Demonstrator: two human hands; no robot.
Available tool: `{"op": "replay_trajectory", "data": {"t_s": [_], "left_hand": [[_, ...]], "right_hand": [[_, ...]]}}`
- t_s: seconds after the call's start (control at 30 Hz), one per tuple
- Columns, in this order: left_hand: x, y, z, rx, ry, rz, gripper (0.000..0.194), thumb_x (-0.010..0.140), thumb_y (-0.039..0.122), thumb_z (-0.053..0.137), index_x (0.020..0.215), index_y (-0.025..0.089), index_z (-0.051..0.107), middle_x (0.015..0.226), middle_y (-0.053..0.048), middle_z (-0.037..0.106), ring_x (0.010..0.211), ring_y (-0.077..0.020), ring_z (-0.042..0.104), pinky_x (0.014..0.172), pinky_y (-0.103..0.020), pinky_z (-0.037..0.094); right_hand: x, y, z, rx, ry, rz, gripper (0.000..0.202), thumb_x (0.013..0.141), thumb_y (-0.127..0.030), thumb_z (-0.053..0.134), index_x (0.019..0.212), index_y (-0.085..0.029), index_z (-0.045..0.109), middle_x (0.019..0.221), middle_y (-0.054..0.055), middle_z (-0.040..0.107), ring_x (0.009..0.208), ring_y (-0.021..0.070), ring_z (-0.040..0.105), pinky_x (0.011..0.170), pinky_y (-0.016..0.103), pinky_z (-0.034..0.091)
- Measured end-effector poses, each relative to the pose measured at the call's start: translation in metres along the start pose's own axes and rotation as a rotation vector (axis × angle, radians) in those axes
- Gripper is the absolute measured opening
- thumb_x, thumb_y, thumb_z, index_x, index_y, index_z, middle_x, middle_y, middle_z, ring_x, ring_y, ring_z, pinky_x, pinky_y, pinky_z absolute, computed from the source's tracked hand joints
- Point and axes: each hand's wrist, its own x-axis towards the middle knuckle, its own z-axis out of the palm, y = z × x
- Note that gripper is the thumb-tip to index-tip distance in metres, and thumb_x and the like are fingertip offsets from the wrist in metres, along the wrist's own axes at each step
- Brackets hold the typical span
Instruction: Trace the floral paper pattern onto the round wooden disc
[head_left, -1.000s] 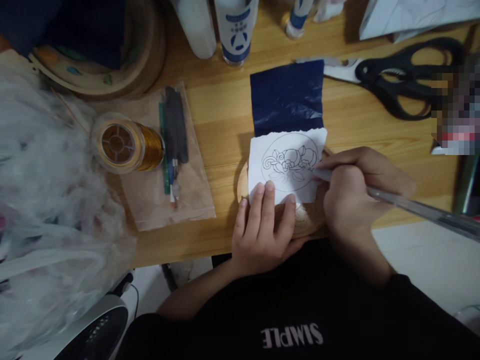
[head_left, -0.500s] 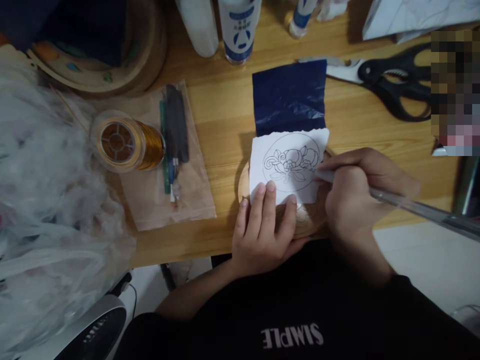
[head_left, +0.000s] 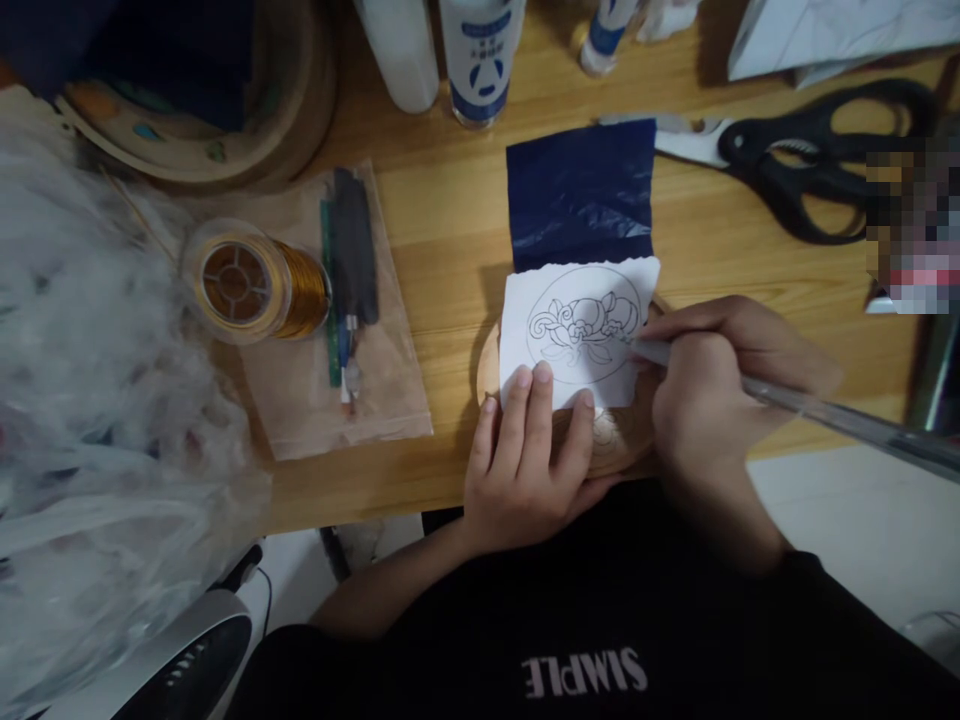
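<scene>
Watching remotely, I judge the flower-patterned paper (head_left: 581, 318) on the round wooden board (head_left: 488, 373) could skew if the left hand (head_left: 529, 460), fingers spread across it, eases while the right hand (head_left: 705, 395), gripping a pen (head_left: 832, 411), pushes.

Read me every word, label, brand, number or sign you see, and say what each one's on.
"SIMPLE": black shirt, upside down in this view.
Blue-and-white bottle: small characters, too blurred to read, and a round A-like mark.
Smaller bottle: label unreadable.
White paper: line drawing, no words visible.
</scene>
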Motion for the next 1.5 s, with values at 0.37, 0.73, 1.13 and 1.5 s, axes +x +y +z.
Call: {"op": "replay_trajectory", "data": {"t_s": [0.37, 0.73, 1.13, 1.5], "left_hand": [[0.0000, -0.0006, -0.0015, -0.011, -0.020, 0.002, 0.069, 0.093, 0.068, 0.042, 0.134, 0.014, 0.059, 0.131, -0.020, 0.065, 0.135, -0.0311, 0.051, 0.116, -0.042, 0.032], [-0.0004, 0.0002, -0.0005, -0.015, -0.014, -0.005, 0.070, 0.092, 0.069, 0.043, 0.133, 0.014, 0.059, 0.131, -0.020, 0.065, 0.135, -0.0308, 0.051, 0.116, -0.042, 0.033], [0.0000, -0.0003, -0.0016, -0.020, -0.023, -0.002, 0.070, 0.093, 0.068, 0.043, 0.133, 0.014, 0.059, 0.131, -0.020, 0.065, 0.136, -0.0314, 0.051, 0.117, -0.043, 0.032], [0.0000, -0.0003, -0.0018, -0.013, -0.024, -0.002, 0.067, 0.094, 0.066, 0.041, 0.133, 0.014, 0.059, 0.131, -0.020, 0.064, 0.136, -0.0311, 0.051, 0.115, -0.043, 0.033]], "right_hand": [[0.0008, -0.0013, -0.0030, -0.031, -0.033, -0.013, 0.025, 0.066, -0.011, 0.047, 0.061, -0.023, 0.068, 0.053, -0.006, 0.062, 0.049, 0.0106, 0.057, 0.046, 0.023, 0.041], [0.0028, -0.0036, 0.0016, -0.040, 0.034, -0.020, 0.024, 0.063, -0.011, 0.046, 0.056, -0.020, 0.067, 0.049, -0.006, 0.060, 0.047, 0.0085, 0.055, 0.044, 0.021, 0.037], [0.0018, -0.0020, -0.0013, -0.008, -0.027, 0.042, 0.023, 0.063, -0.013, 0.046, 0.057, -0.020, 0.068, 0.050, -0.005, 0.060, 0.047, 0.0090, 0.055, 0.045, 0.022, 0.038], [0.0023, 0.0017, 0.0012, -0.032, 0.014, -0.025, 0.024, 0.062, -0.012, 0.045, 0.055, -0.019, 0.066, 0.047, -0.005, 0.058, 0.047, 0.0086, 0.054, 0.044, 0.021, 0.036]]}}
